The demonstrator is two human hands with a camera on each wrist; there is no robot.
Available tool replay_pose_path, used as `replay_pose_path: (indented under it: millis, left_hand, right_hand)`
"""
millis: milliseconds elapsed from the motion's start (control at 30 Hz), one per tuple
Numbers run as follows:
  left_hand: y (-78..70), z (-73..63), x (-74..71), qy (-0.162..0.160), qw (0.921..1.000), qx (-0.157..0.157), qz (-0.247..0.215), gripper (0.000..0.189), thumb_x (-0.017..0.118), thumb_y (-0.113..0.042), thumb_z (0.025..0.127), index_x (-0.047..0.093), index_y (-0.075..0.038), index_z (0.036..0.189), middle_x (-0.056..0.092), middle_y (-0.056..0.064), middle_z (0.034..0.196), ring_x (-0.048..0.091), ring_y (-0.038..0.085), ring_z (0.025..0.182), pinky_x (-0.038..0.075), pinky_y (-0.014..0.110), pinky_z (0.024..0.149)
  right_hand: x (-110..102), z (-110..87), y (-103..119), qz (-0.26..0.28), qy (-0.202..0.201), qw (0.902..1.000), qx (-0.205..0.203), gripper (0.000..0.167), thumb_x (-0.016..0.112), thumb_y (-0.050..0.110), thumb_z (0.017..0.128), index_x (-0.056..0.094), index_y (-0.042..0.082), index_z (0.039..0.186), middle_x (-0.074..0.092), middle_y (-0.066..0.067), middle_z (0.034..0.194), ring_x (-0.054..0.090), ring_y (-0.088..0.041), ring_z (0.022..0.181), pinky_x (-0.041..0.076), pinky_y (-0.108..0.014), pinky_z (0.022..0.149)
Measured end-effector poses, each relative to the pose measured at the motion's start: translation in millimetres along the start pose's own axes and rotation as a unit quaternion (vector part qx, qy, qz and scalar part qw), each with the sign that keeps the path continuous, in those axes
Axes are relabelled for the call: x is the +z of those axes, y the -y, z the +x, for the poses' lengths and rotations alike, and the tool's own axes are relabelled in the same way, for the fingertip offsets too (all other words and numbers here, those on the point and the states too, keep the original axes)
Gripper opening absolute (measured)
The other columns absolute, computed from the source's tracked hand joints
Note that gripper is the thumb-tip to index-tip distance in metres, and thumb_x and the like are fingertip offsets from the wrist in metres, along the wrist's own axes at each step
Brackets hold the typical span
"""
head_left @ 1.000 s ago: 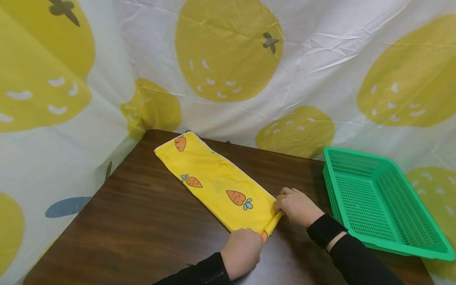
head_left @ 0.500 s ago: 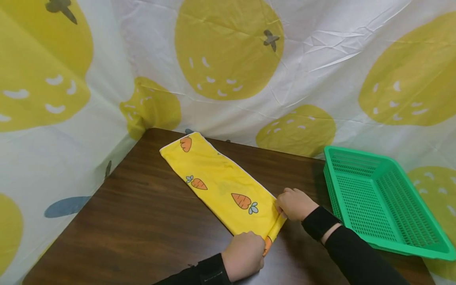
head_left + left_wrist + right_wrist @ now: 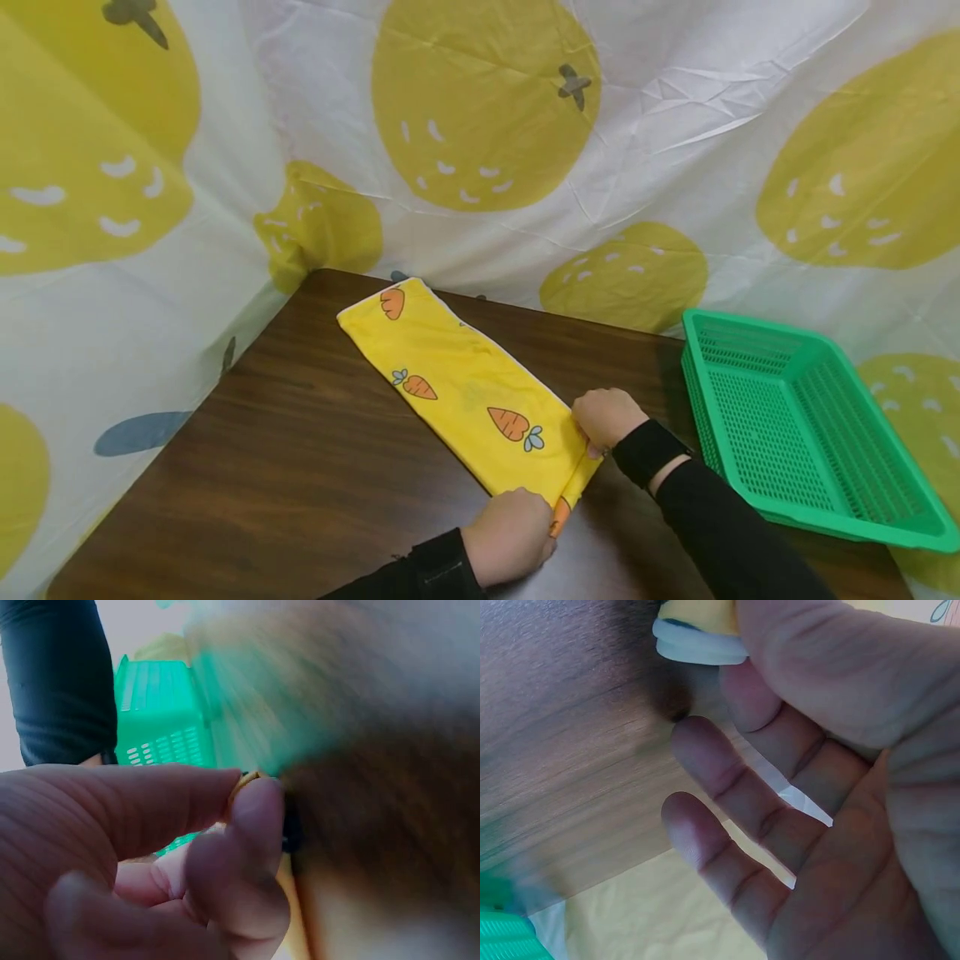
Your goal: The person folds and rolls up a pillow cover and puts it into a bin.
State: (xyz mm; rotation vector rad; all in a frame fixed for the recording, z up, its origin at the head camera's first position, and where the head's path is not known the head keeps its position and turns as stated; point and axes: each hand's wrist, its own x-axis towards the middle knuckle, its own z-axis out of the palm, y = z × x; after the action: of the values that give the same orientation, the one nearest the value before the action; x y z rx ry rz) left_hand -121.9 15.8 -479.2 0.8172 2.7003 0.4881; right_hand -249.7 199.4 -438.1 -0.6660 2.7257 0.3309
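Your L hand (image 3: 512, 533) & R hand (image 3: 609, 419) pinch the cloth (image 3: 461, 379): near end turned over; rest flat, prob. yet to do.

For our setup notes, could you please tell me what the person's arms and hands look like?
The person wears long black sleeves and a wide black wristband on each side. The left hand and right hand are bare, without gloves.
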Motion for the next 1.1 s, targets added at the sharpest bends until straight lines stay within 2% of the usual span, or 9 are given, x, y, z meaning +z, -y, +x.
replay_pose_path:
  millis: [100, 233, 400, 567, 733, 833, 933, 967, 1100]
  left_hand:
    - [7.8, 0.2, 0.6, 0.007, 0.9991, 0.014, -0.038, 0.046, 0.074, -0.034, 0.099, 0.053, -0.018, 0.061, 0.04, -0.01, 0.056, 0.043, 0.006, 0.051, 0.037, 0.025, 0.05]
    - [10.0, -2.9, -3.7, 0.008, 0.9984, 0.005, -0.055, 0.05, 0.075, -0.033, 0.097, 0.05, -0.018, 0.057, 0.035, -0.01, 0.054, 0.04, 0.008, 0.05, 0.035, 0.025, 0.049]
    - [3.4, -7.4, -10.4, -0.024, 0.9995, -0.02, 0.007, 0.047, 0.082, -0.04, 0.09, 0.053, -0.018, 0.059, 0.039, -0.008, 0.057, 0.043, 0.008, 0.053, 0.038, 0.028, 0.049]
    - [1.2, -8.3, -12.0, -0.042, 0.997, -0.029, 0.059, 0.036, 0.09, -0.042, 0.081, 0.061, -0.024, 0.069, 0.049, -0.01, 0.062, 0.048, 0.009, 0.057, 0.041, 0.034, 0.052]
    - [-3.4, -11.5, -11.6, -0.056, 0.9959, 0.002, 0.071, 0.032, 0.092, -0.034, 0.08, 0.062, -0.028, 0.071, 0.053, -0.014, 0.066, 0.05, 0.006, 0.061, 0.043, 0.032, 0.054]
    - [-7.9, -13.8, -9.9, -0.064, 0.9933, 0.034, 0.09, 0.022, 0.09, -0.03, 0.084, 0.07, -0.031, 0.074, 0.058, -0.014, 0.072, 0.052, 0.003, 0.062, 0.044, 0.029, 0.053]
    - [-12.3, -15.2, -7.0, -0.08, 0.9858, 0.061, 0.134, 0.012, 0.088, -0.034, 0.087, 0.079, -0.028, 0.085, 0.063, -0.012, 0.077, 0.055, 0.002, 0.063, 0.045, 0.026, 0.052]
    - [-13.5, -15.4, -6.5, -0.086, 0.9823, 0.066, 0.152, 0.013, 0.088, -0.036, 0.088, 0.081, -0.025, 0.088, 0.065, -0.011, 0.078, 0.056, 0.002, 0.063, 0.046, 0.026, 0.052]
    - [-16.8, -16.4, -6.0, -0.093, 0.9718, 0.073, 0.204, 0.022, 0.084, -0.04, 0.091, 0.079, -0.02, 0.085, 0.064, -0.009, 0.071, 0.055, 0.003, 0.061, 0.045, 0.025, 0.051]
  right_hand:
    - [0.4, 0.1, -0.1, 0.007, 0.007, 0.9999, 0.005, 0.035, 0.097, 0.016, 0.074, 0.063, 0.012, 0.083, 0.057, -0.003, 0.074, 0.053, -0.023, 0.073, 0.051, -0.041, 0.077]
    - [2.2, -1.7, -1.6, 0.016, -0.002, 0.9999, 0.001, 0.035, 0.097, 0.015, 0.074, 0.063, 0.013, 0.081, 0.057, -0.002, 0.073, 0.053, -0.023, 0.072, 0.051, -0.041, 0.077]
    - [5.2, -4.2, -5.6, 0.025, -0.026, 0.9992, -0.021, 0.039, 0.098, 0.016, 0.072, 0.059, 0.017, 0.072, 0.053, 0.002, 0.068, 0.051, -0.019, 0.067, 0.046, -0.037, 0.071]
    - [6.6, -9.8, -9.1, 0.079, -0.03, 0.9957, -0.038, 0.037, 0.095, 0.012, 0.076, 0.06, 0.018, 0.068, 0.05, 0.002, 0.065, 0.05, -0.018, 0.065, 0.044, -0.033, 0.066]
    - [7.0, -17.2, -9.7, 0.115, -0.046, 0.99, -0.067, 0.032, 0.087, 0.003, 0.083, 0.063, 0.015, 0.068, 0.045, 0.004, 0.063, 0.047, -0.015, 0.061, 0.042, -0.028, 0.063]
    - [10.0, -21.5, -10.6, 0.122, -0.065, 0.9858, -0.095, 0.029, 0.082, -0.002, 0.084, 0.066, 0.014, 0.068, 0.041, 0.006, 0.062, 0.042, -0.012, 0.058, 0.039, -0.025, 0.06]
    - [13.9, -26.2, -12.0, 0.134, -0.072, 0.9818, -0.113, 0.024, 0.082, 0.0, 0.087, 0.071, 0.015, 0.072, 0.044, 0.007, 0.062, 0.043, -0.01, 0.059, 0.041, -0.024, 0.06]
    - [15.1, -27.8, -12.7, 0.138, -0.074, 0.9805, -0.119, 0.022, 0.082, 0.001, 0.088, 0.072, 0.015, 0.074, 0.046, 0.008, 0.063, 0.044, -0.01, 0.059, 0.042, -0.023, 0.061]
    - [19.2, -34.6, -16.5, 0.15, -0.084, 0.9752, -0.14, 0.021, 0.081, 0.003, 0.091, 0.073, 0.016, 0.077, 0.05, 0.008, 0.065, 0.045, -0.007, 0.061, 0.045, -0.022, 0.063]
